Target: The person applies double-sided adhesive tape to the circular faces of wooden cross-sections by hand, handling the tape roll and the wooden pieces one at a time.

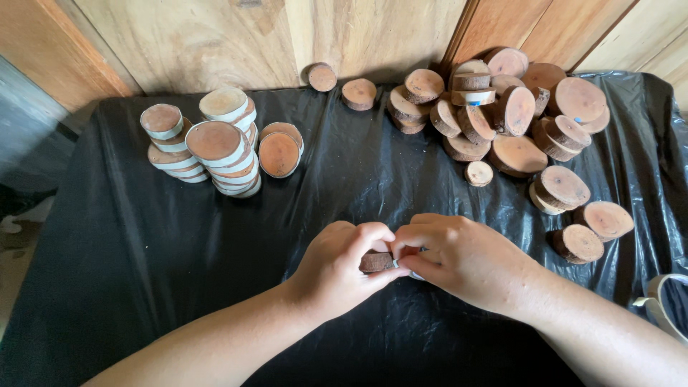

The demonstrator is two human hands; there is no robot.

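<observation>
Both of my hands meet over the near middle of the black plastic sheet (129,244). My left hand (340,269) and my right hand (459,254) together pinch a small round wood slice (375,261) with dark bark, held on edge between the fingertips. A bit of white strip shows under my right fingers beside the slice; most of the slice is hidden by my fingers.
Stacks of wood slices with white-wrapped edges (215,147) stand at the back left. A loose heap of bare wood slices (502,118) fills the back right, against a wooden wall (215,36). A roll of pale tape (666,301) lies at the right edge.
</observation>
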